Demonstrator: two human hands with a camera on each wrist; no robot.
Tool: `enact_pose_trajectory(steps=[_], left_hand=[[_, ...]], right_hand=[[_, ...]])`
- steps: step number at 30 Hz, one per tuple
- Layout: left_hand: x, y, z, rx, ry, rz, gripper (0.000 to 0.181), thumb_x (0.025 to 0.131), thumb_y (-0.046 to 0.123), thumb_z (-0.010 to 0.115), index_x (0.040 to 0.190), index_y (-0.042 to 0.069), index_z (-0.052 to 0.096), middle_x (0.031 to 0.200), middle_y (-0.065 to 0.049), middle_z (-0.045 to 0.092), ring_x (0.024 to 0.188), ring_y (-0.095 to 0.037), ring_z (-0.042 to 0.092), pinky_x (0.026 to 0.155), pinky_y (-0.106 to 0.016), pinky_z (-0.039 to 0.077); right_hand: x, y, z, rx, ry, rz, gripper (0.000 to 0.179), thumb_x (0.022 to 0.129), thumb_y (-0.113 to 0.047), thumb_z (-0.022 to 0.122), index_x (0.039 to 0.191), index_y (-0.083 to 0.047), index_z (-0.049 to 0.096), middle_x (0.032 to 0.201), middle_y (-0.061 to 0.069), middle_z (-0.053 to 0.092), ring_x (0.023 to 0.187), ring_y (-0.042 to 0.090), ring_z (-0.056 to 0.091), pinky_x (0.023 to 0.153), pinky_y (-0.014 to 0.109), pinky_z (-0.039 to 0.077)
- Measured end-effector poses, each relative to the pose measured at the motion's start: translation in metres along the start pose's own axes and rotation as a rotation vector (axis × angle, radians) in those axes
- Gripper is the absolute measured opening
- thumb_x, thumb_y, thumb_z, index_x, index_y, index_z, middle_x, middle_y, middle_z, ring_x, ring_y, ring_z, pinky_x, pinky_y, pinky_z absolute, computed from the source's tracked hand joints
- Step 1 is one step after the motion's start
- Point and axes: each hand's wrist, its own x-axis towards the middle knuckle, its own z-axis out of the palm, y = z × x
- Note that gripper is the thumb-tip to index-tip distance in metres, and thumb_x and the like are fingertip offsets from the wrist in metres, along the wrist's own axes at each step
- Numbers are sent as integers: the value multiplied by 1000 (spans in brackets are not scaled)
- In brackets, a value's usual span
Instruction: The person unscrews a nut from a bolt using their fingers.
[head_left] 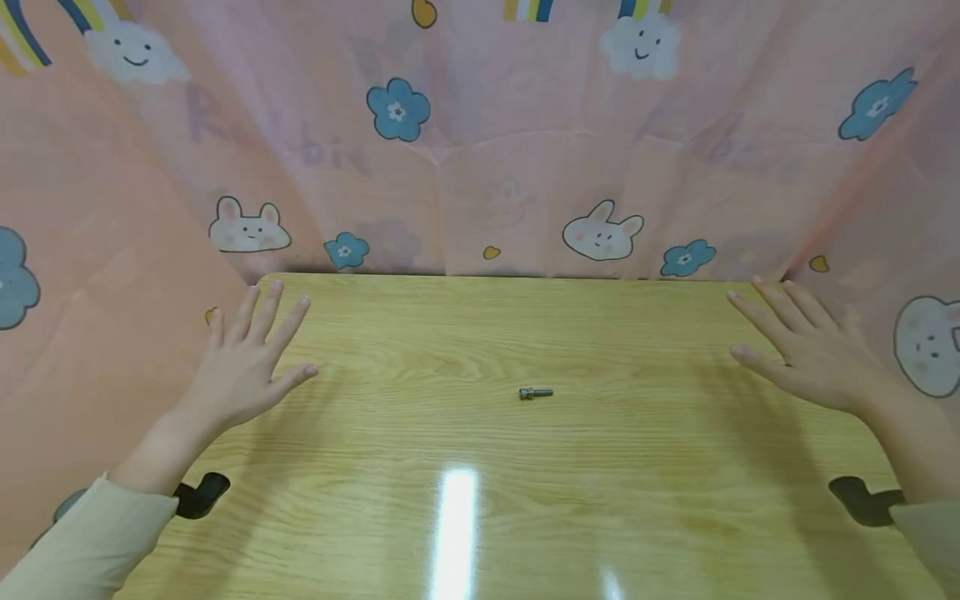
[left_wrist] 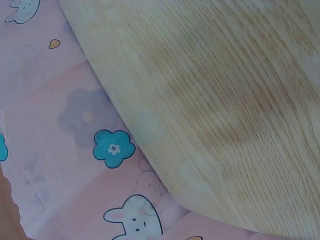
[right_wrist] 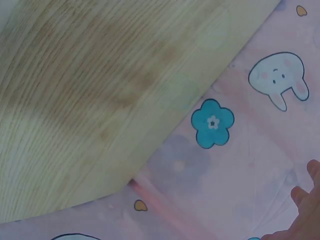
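A small grey metal bolt (head_left: 536, 393) lies on its side near the middle of the wooden table (head_left: 420, 333), its thicker end to the left and its thin shank to the right. My left hand (head_left: 243, 367) is held over the table's left side, fingers straight and spread. Over the right side, my right hand (head_left: 817, 354) mirrors it, also with spread fingers. Both hands are well apart from the bolt and hold nothing. Only slivers of the hands show at the lower corners of the wrist views, where the bolt is out of sight.
A pink curtain (head_left: 465, 192) with rabbits, flowers and clouds hangs behind the table and along both sides. Black curved pieces (head_left: 202, 496) stick out beside both wrists by the pale sleeves (head_left: 97, 533). A bright light reflection falls on the front of the tabletop.
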Motion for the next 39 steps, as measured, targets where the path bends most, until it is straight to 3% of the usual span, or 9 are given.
enact_pose_trajectory(steps=[6,10,12,14,21,28,32,39], left_hand=[[5,6,-2,-26,-31,6,79,93,52,46,151,20,3,155,-14,-7,140,-33,-10,100,-70,6],[13,16,0,-235,-51,-8,82,93,43,54,151,10,6,153,-21,5,139,-41,8,102,-65,16],[17,21,4,-340,-39,-16,81,91,36,59,149,5,12,151,-23,16,135,-43,20,101,-62,23],[20,24,9,-410,-22,-25,77,90,30,62,148,3,19,147,-24,27,129,-43,32,97,-59,31],[24,38,26,-553,-11,-27,58,91,25,62,141,6,38,137,-17,44,113,-35,50,83,-52,45],[32,60,35,-678,-46,-13,49,90,20,64,135,9,47,131,-12,51,107,-28,55,80,-47,47],[38,70,44,-716,-57,13,45,90,20,64,131,8,51,128,-10,54,104,-29,57,79,-47,48],[46,85,56,-741,-77,61,39,90,22,64,125,8,56,123,-9,57,103,-31,57,77,-46,48]], right_hand=[[5,0,-1,26,38,-51,75,95,-42,49,151,-25,2,156,9,-7,140,37,-7,93,73,-12],[12,-8,-3,281,83,-96,72,91,-28,61,150,-16,21,150,21,21,134,46,18,96,72,11],[14,-15,-4,390,103,-105,65,88,-22,66,144,-12,34,142,21,36,127,45,32,92,64,28],[16,-23,-5,456,101,-92,57,88,-20,67,139,-12,43,136,18,45,122,41,39,86,59,35],[24,-44,1,535,99,-49,44,88,-23,66,129,-12,55,124,9,56,110,20,46,88,53,36],[32,-56,19,560,122,-97,39,88,-22,66,125,-15,58,119,6,60,102,2,49,84,21,38],[38,-63,28,593,112,-125,38,89,-22,65,125,-12,59,116,9,61,99,9,53,85,23,41],[49,-80,45,687,45,-131,37,90,-22,64,123,-5,59,116,13,61,101,23,55,88,47,43]])
